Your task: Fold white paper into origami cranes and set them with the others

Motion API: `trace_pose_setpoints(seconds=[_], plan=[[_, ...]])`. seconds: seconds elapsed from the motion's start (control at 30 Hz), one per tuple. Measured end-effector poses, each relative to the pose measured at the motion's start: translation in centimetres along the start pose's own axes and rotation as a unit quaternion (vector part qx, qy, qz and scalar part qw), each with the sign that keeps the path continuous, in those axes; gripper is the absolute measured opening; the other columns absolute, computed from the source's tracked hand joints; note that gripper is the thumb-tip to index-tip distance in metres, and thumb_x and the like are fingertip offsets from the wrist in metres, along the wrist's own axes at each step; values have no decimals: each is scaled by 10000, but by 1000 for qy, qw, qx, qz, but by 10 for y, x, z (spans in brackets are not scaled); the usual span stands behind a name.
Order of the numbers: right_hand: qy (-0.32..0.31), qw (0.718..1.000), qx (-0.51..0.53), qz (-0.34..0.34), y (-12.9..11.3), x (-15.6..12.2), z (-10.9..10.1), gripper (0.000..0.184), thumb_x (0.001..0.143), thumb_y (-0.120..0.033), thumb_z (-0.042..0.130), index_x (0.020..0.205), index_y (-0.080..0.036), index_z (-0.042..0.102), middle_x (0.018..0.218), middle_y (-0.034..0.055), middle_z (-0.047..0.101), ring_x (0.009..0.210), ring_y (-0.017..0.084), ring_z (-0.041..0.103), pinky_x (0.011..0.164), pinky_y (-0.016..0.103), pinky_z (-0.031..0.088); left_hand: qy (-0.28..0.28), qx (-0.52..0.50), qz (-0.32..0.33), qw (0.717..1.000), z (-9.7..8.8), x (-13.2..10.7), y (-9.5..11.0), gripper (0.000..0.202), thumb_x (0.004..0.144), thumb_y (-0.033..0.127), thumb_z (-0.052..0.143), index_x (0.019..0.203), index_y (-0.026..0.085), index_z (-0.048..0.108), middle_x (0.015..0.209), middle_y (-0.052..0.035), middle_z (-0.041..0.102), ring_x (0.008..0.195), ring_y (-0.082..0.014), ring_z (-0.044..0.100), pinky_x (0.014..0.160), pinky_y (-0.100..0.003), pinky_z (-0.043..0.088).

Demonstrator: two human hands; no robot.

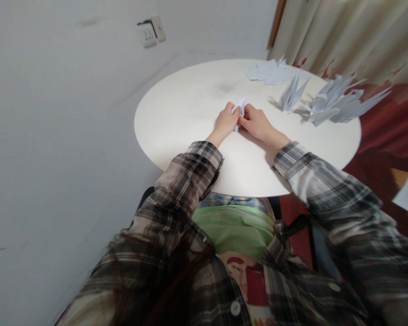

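Observation:
Between my two hands is a small piece of folded white paper [240, 105], held just over the round white table. My left hand [227, 118] pinches it from the left, thumb on the near face. From the right, my right hand [256, 122] grips the same paper with thumb and forefinger close to the left thumb. The paper's pointed tip sticks up past the fingers, and a small corner shows below them. Its middle is hidden behind the fingers.
Several folded paper cranes [326, 104] stand at the table's right side, with one crane [290, 95] a little apart. A pile of flat white paper [270, 72] lies at the back of the round table [177, 113]. A wall with a socket [147, 35] borders the left; a curtain [343, 36] hangs behind.

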State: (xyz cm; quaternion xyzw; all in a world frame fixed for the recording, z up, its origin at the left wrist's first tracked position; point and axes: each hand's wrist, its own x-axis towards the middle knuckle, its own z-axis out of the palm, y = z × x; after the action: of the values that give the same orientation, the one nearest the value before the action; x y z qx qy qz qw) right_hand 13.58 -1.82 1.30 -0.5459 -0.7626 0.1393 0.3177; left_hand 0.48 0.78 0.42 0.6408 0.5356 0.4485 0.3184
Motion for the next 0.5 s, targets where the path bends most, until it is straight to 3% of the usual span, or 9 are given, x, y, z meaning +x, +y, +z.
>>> trace_pose_setpoints(seconds=[0.5], plan=[[12, 999, 30, -39, 10, 3, 5, 173, 955, -374, 499, 1006, -217, 552, 799, 83, 665, 869, 294, 650, 833, 473, 509, 1, 7, 20, 1000, 1, 3, -4, 110, 959, 312, 551, 903, 219, 569, 985, -65, 705, 1209, -259, 622, 1071, -415, 455]])
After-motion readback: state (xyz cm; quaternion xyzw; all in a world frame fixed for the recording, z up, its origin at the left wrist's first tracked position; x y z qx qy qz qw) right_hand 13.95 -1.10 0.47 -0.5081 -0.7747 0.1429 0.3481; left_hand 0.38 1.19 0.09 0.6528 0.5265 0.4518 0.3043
